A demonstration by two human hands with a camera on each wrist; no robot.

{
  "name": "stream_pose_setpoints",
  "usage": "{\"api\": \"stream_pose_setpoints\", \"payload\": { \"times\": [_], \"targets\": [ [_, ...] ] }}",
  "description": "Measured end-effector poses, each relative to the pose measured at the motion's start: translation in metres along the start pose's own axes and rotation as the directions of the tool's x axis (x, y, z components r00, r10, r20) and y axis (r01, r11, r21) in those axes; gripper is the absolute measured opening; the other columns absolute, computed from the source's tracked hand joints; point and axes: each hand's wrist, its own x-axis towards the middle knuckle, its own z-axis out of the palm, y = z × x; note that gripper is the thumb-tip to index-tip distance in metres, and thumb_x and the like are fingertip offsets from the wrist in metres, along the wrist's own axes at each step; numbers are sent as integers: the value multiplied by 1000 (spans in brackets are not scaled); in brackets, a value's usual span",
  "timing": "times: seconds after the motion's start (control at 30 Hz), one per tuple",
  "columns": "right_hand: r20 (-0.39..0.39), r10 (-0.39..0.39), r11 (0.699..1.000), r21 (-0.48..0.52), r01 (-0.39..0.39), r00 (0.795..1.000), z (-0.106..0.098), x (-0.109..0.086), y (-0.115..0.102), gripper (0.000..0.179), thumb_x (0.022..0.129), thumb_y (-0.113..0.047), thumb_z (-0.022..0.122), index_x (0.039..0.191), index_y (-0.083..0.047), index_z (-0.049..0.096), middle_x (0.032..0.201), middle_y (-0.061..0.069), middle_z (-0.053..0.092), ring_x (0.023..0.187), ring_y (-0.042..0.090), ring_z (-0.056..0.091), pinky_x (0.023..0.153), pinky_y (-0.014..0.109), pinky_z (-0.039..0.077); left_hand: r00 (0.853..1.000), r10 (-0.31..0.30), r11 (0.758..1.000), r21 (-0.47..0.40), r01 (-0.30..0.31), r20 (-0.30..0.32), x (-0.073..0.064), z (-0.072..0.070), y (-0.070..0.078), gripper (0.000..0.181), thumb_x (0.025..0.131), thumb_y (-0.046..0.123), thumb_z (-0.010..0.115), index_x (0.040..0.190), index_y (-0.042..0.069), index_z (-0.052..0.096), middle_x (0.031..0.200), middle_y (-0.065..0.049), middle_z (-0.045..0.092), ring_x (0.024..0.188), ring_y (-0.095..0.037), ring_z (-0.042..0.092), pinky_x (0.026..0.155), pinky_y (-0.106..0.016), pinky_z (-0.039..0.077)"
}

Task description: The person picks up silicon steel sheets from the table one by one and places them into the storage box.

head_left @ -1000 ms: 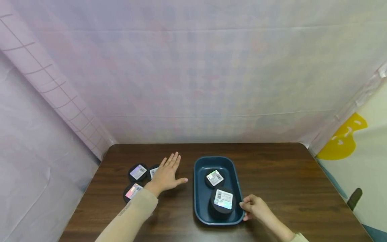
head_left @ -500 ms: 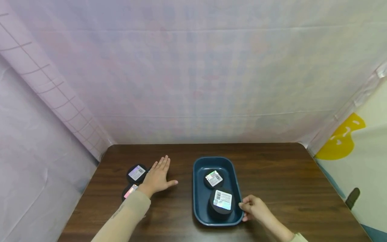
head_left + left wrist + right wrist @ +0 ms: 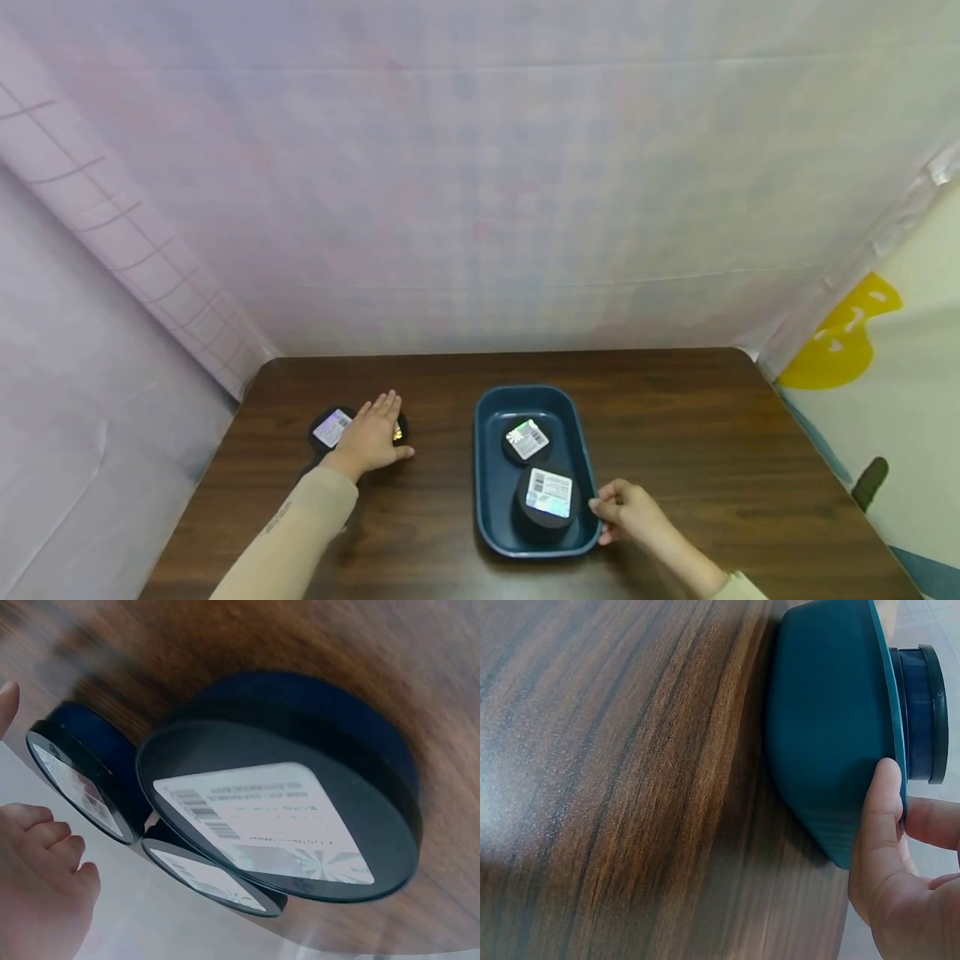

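My left hand (image 3: 369, 437) has its fingers extended over a round, black, flat jar (image 3: 398, 430), which it mostly covers. Beside it lies a second labelled jar (image 3: 330, 427), while a third is largely behind the wrist. Three such jars show in the left wrist view, the closest one (image 3: 262, 795) largest, with the hand's curved fingers (image 3: 64, 851) to its left. At the near right corner of a dark blue tray (image 3: 491, 500), the thumb and fingers of my right hand (image 3: 628, 510) pinch the rim. Inside the tray are a low jar (image 3: 527, 440) and a taller black cylinder (image 3: 545, 504).
The tray stands on a brown wood-grain table (image 3: 720, 450). A pale patterned cloth (image 3: 480, 208) hangs behind the far edge, and white sheeting (image 3: 90, 400) closes off the left side. A yellow shape (image 3: 840, 342) marks the cloth at right.
My left hand has moved left, away from the tray and over the jars. The right hand keeps its pinch on the tray rim, and the tray's contents stay the same.
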Motion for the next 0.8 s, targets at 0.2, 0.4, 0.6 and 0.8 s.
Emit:
{"api": "stream_pose_setpoints", "payload": {
  "times": [0.2, 0.4, 0.6, 0.8],
  "targets": [
    [10, -3, 1000, 11, 3, 1000, 1, -3, -1, 21, 87, -1, 57, 94, 15, 46, 63, 5, 46, 50, 13, 53, 50, 29, 54, 998, -25, 1000, -11, 26, 52, -2, -1, -5, 91, 79, 49, 67, 138, -11, 32, 145, -27, 29, 135, -39, 24, 111, -48, 20],
    [23, -10, 1000, 17, 10, 1000, 1, -3, -2, 21, 87, -2, 57, 95, 14, 46, 63, 5, 47, 50, 13, 53, 50, 29, 54, 997, -35, 999, -4, 36, 63, -3, -2, -7, 91, 78, 51, 66, 135, -13, 35, 141, -28, 35, 134, -39, 28, 111, -47, 22],
    [27, -14, 1000, 22, 13, 1000, 1, -3, -2, 20, 87, -2, 56, 94, 14, 46, 62, 5, 47, 50, 13, 53, 50, 29, 54, 997, -41, 997, -56, 44, 65, -2, -5, -7, 84, 77, 38, 72, 133, -14, 37, 139, -29, 37, 131, -41, 32, 110, -48, 25],
    [25, -5, 1000, 25, 5, 1000, 2, -3, 0, 20, 87, -2, 57, 94, 13, 46, 62, 5, 46, 50, 13, 53, 50, 29, 54, 998, -35, 993, -113, 41, 60, -2, -7, -7, 87, 71, 35, 78, 131, -15, 39, 136, -29, 41, 129, -42, 35, 109, -49, 25]
  ]
}}
